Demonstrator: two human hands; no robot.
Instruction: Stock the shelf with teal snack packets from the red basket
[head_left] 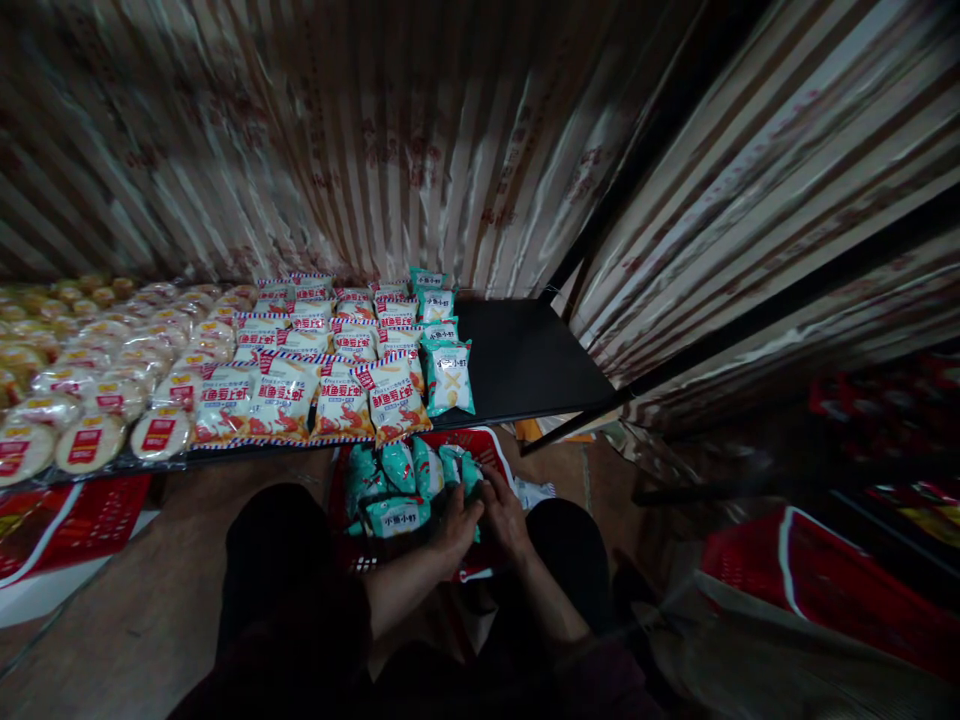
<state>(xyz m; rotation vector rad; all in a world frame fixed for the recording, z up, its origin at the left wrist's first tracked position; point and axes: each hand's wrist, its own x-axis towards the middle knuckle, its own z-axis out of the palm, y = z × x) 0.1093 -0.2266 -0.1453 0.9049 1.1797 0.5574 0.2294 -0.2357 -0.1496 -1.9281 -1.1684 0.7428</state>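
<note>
Dark sleeves point(604, 682) and knees point(276, 550) lay nearest the camera, their edges lost in shadow. Between the knees stood a red basket point(496, 453), partly covered by the forearms, with teal snack bags point(397, 466) inside. The left hand point(456, 527) and right hand point(504, 508) met over the bags at its right side, fingers part-curled against the teal plastic; their overlap hid the fingertips, so whether either gripped a bag could not be told. More teal bags point(450, 380) stood in a column on the black shelf point(517, 360), beside white-and-red bags point(281, 395) that covered those behind. Round packs point(91, 442) ran leftward, blurring at the picture's edge, and a second red basket point(832, 585) at right sat half in darkness.
</note>
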